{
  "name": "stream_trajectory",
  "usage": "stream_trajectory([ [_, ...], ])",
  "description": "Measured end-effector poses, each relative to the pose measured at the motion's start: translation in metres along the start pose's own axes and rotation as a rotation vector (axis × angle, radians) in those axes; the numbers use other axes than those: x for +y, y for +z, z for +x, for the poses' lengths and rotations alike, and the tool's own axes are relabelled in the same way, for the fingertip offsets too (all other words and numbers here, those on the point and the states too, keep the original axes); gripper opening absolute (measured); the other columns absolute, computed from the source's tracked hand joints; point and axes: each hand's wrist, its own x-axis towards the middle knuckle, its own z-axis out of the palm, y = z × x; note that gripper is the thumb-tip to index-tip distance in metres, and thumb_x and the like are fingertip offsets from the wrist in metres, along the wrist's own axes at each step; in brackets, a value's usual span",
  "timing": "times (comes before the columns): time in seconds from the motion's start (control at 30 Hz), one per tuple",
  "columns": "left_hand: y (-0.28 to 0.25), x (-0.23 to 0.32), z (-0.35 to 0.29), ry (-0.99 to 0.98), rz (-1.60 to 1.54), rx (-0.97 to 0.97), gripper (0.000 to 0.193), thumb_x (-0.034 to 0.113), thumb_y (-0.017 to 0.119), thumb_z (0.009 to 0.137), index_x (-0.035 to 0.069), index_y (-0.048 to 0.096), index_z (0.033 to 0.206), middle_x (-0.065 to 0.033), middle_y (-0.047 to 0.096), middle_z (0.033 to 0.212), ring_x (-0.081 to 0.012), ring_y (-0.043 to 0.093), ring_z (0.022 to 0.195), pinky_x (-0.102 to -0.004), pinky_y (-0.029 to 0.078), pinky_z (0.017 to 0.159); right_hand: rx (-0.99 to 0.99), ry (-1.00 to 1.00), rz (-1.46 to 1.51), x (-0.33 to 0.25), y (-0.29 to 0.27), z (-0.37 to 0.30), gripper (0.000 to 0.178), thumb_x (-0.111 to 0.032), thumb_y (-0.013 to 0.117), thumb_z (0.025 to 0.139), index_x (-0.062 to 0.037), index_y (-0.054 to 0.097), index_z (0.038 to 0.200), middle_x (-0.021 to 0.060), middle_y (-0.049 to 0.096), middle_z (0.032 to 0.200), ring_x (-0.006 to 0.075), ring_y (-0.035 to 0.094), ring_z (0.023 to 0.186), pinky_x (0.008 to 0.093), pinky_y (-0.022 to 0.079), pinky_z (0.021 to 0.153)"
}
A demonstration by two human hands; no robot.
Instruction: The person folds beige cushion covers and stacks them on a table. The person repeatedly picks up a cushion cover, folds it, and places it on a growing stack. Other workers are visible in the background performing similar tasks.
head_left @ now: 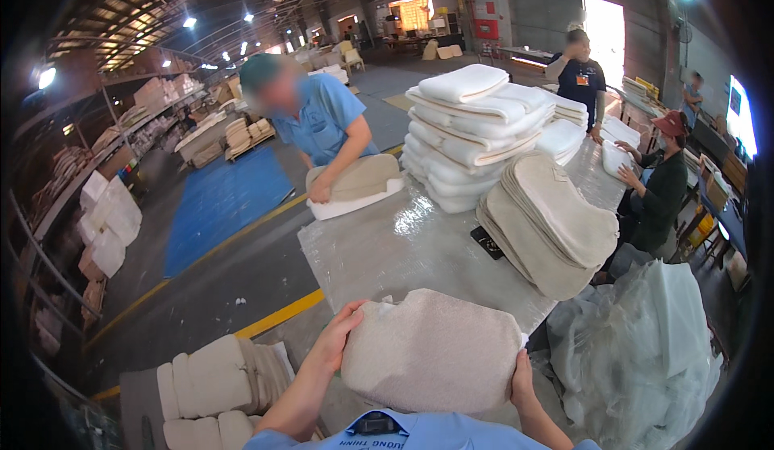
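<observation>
A beige, fabric-covered cushion (434,352) with rounded corners is held up in front of my body, at the near edge of the table. My left hand (342,335) grips its left side, fingers curled over the upper corner. On the opposite side, my right hand (522,379) is closed on the right edge, with a bit of white showing just above it. Beyond the cushion to the right lies a thick pile of flat beige fabric covers (556,216), beside a small black item (486,243) on the table.
The plastic-covered table (379,248) bears a tall stack of white foam pads (472,139). Across it, a co-worker (318,119) handles a beige cover over white foam. More people stand at right. Finished-looking beige cushions (211,379) lie lower left; clear plastic bags (637,353) lower right.
</observation>
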Motion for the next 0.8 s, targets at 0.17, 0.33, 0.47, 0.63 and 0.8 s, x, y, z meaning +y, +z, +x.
stream_trajectory([
  [0.17,-0.016,-0.020,0.002,-0.001,-0.014,0.055,0.042,0.020,0.058,0.107,0.007,0.056,0.147,-0.0122,0.065,0.137,-0.0225,0.063,0.126,-0.0386,0.051,0.107,-0.023,0.114,-0.133,-0.009,-0.006,0.014,0.059,-0.043,0.046,0.113,-0.0002,0.046,0.154,0.0154,0.058,0.146,0.0249,0.058,0.129,0.0404,0.044,0.111],
  [0.33,-0.076,-0.082,-0.014,-0.145,-0.081,0.294,0.044,0.026,0.058,0.107,0.000,0.057,0.143,-0.0151,0.067,0.136,-0.0250,0.067,0.123,-0.0416,0.055,0.104,-0.076,0.301,-0.384,-0.029,0.004,0.009,0.071,-0.037,0.069,0.103,0.0018,0.044,0.156,0.0213,0.056,0.149,0.0293,0.057,0.132,0.0431,0.047,0.108],
  [0.47,-0.101,-0.106,-0.039,-0.453,0.008,0.289,0.043,0.029,0.058,0.104,0.002,0.062,0.138,-0.0149,0.071,0.131,-0.0264,0.072,0.114,-0.0439,0.058,0.099,-0.257,0.292,-0.471,-0.058,0.012,0.014,0.077,-0.035,0.076,0.098,0.0022,0.044,0.157,0.0258,0.053,0.153,0.0322,0.057,0.134,0.0419,0.048,0.106],
  [0.63,-0.125,-0.117,-0.027,-0.591,-0.059,0.237,0.042,0.030,0.059,0.104,0.001,0.064,0.134,-0.0148,0.072,0.128,-0.0269,0.072,0.112,-0.0445,0.058,0.096,-0.271,0.166,-0.596,-0.067,0.028,0.004,0.056,-0.033,0.073,0.100,0.0035,0.062,0.141,0.0159,0.073,0.122,0.0217,0.067,0.110,0.0334,0.052,0.095],
  [0.8,-0.160,-0.101,-0.005,-0.594,-0.064,0.172,0.044,0.033,0.058,0.105,0.000,0.063,0.133,-0.0154,0.073,0.125,-0.0277,0.072,0.110,-0.0439,0.059,0.095,-0.151,0.112,-0.698,-0.069,0.057,-0.024,0.049,-0.035,0.069,0.101,0.0035,0.069,0.132,0.0133,0.076,0.111,0.0211,0.070,0.103,0.0325,0.053,0.093],
])
